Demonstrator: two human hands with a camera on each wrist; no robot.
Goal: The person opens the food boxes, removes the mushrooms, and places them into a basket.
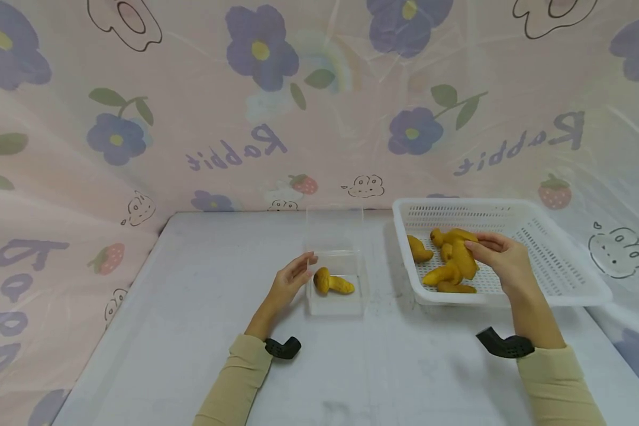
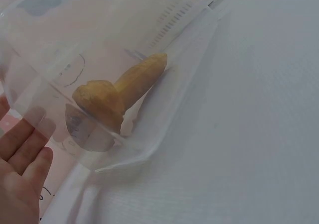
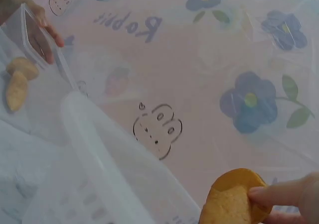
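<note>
A clear plastic box (image 1: 335, 307) stands mid-table with its lid up, and one yellow mushroom-shaped piece (image 1: 334, 284) lies inside. My left hand (image 1: 297, 273) rests with straight fingers against the box's left wall. The left wrist view shows the same piece (image 2: 119, 92) through the clear wall (image 2: 164, 129), beside my fingers (image 2: 20, 174). My right hand (image 1: 490, 248) is inside the white basket (image 1: 511, 300) and pinches one yellow piece (image 1: 463, 257) from a pile of several. In the right wrist view my fingertip (image 3: 279, 194) presses on that piece (image 3: 232, 199).
A pink sheet printed with flowers and rabbits (image 1: 319, 118) closes off the back and both sides of the white table (image 1: 202, 307). The basket sits at the table's right edge. Other yellow pieces (image 1: 420, 248) lie near the basket's left wall.
</note>
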